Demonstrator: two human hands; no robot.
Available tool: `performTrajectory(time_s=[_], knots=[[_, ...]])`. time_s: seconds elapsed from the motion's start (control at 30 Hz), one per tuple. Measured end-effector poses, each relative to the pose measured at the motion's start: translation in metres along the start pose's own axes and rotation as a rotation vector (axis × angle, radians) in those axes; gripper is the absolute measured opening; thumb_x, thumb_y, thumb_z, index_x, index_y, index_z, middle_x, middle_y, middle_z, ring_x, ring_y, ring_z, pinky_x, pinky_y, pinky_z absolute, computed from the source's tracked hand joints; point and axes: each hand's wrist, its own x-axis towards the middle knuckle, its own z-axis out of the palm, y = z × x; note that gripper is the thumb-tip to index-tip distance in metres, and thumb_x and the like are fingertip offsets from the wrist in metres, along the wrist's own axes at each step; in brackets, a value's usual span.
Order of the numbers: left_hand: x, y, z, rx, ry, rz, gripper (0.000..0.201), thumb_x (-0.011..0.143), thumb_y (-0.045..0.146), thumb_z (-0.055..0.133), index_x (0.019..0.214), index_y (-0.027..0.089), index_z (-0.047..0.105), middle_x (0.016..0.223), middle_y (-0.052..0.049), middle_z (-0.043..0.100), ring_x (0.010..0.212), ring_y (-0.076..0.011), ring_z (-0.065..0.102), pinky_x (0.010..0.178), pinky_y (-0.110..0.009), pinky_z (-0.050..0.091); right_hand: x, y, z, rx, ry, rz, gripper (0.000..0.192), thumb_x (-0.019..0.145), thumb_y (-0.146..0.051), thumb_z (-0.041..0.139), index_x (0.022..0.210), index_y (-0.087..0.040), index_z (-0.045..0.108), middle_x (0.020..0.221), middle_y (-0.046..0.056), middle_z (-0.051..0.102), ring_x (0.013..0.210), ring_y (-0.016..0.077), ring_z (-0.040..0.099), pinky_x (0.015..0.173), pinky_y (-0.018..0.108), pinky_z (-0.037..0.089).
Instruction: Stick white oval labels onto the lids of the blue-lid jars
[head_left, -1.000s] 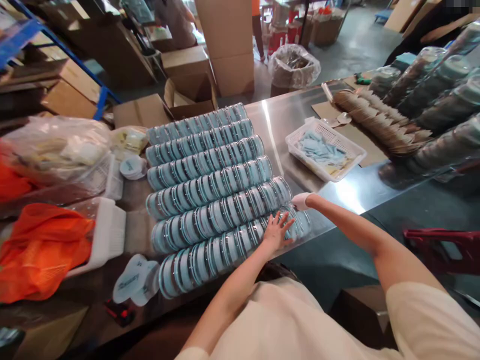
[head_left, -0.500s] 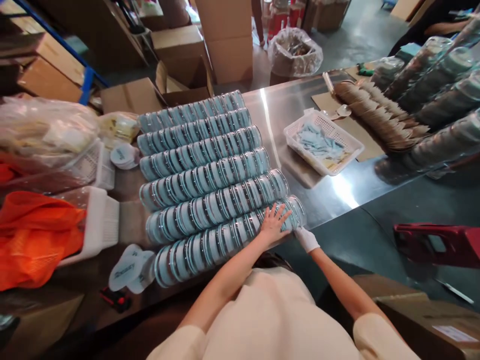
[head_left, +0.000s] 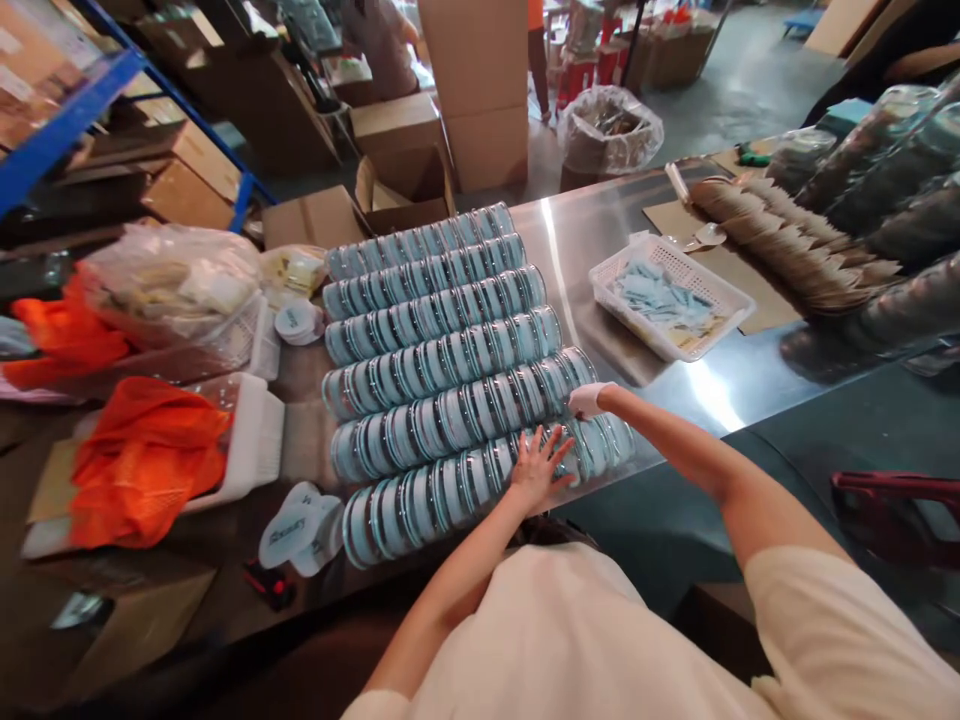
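Several long rows of round clear containers with pale blue-white discs or lids lie on their sides on the metal table (head_left: 555,250). My left hand (head_left: 537,468), bare with fingers spread, rests on top of the nearest row (head_left: 427,505), toward its right end. My right hand (head_left: 588,400), in a white glove or finger covering, is at the right end of the second row (head_left: 457,415), just above the nearest row. Its fingers are curled downward, and what they hold, if anything, is hidden.
A white basket (head_left: 671,345) with small pale blue packets stands to the right. Behind it lie stacked brown paper pieces (head_left: 795,240) and wrapped container stacks (head_left: 885,160). Printed round discs (head_left: 292,530), a red-black tool (head_left: 268,585) and an orange cloth in a basket (head_left: 259,440) are left.
My right hand has moved from the right end of the nearest row up to the end of the second row. My left hand stays spread on the nearest row. The view has shifted left.
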Motion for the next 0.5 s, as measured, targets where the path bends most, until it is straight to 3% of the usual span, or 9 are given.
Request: performTrajectory(time_s=[0.1, 0.3, 0.43, 0.5], knots=[[0.002, 0.000, 0.002, 0.009, 0.005, 0.000, 0.079, 0.093, 0.066, 0.053, 0.161, 0.037, 0.026, 0.169, -0.006, 0.023, 0.152, -0.0420, 0.022, 0.118, -0.071, 0.018, 0.007, 0.000, 0.002, 0.073, 0.035, 0.023, 0.023, 0.082, -0.018, 0.055, 0.083, -0.004, 0.073, 0.084, 0.008, 0.076, 0.080, 0.0086, 0.065, 0.085, 0.019, 0.048], [0.001, 0.000, 0.002, 0.005, 0.031, 0.014, 0.076, 0.094, 0.068, 0.047, 0.161, 0.038, 0.027, 0.169, -0.004, 0.024, 0.152, -0.0404, 0.024, 0.118, -0.069, 0.021, 0.009, 0.005, 0.004, 0.141, 0.109, 0.068, 0.012, 0.076, -0.017, 0.063, 0.072, -0.011, 0.073, 0.079, 0.007, 0.076, 0.088, 0.0162, 0.070, 0.088, 0.024, 0.050], [0.002, 0.000, 0.000, 0.005, 0.037, 0.011, 0.076, 0.095, 0.067, 0.047, 0.161, 0.038, 0.026, 0.170, -0.002, 0.021, 0.153, -0.0413, 0.022, 0.118, -0.070, 0.020, 0.017, 0.002, 0.006, 0.154, 0.165, 0.193, 0.023, 0.082, -0.021, 0.061, 0.063, -0.009, 0.068, 0.066, 0.007, 0.071, 0.079, 0.0141, 0.069, 0.086, 0.024, 0.050], [0.002, 0.001, -0.001, 0.008, 0.027, 0.009, 0.075, 0.095, 0.067, 0.046, 0.161, 0.037, 0.026, 0.170, -0.001, 0.019, 0.152, -0.0422, 0.022, 0.118, -0.071, 0.021, 0.019, -0.003, 0.014, 0.173, 0.258, 0.293, 0.030, 0.086, -0.023, 0.059, 0.060, -0.009, 0.065, 0.062, 0.006, 0.068, 0.077, 0.0131, 0.068, 0.086, 0.024, 0.051]])
